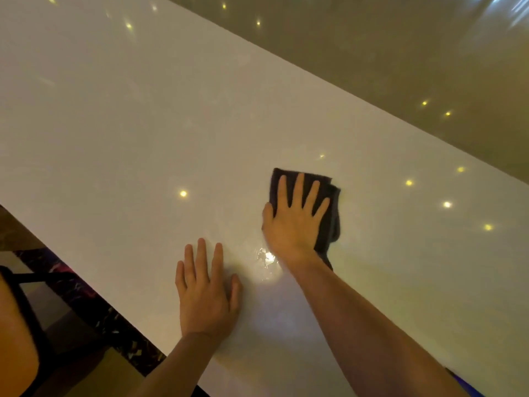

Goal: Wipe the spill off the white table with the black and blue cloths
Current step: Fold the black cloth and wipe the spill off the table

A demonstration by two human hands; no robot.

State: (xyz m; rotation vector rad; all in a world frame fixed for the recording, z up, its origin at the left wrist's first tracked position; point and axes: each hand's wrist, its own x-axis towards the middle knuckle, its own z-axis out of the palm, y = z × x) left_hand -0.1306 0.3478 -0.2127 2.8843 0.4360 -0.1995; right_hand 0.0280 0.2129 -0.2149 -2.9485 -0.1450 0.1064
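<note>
A glossy white table (120,133) runs across the view from upper left to lower right. My right hand (292,216) lies flat with fingers spread on a folded black cloth (329,216), pressing it to the tabletop. A small wet patch of spill (267,260) glistens just below that hand's wrist, between my two hands. My left hand (204,290) rests palm down on the bare table, fingers apart, holding nothing. A sliver of blue (461,382) shows at the bottom right beside my right forearm; I cannot tell whether it is the blue cloth.
The table's near edge (94,293) slants down to the right at lower left, with a dark patterned floor and a chair (20,310) beyond it. The far edge (372,101) borders a shiny grey floor. Ceiling lights reflect as bright dots.
</note>
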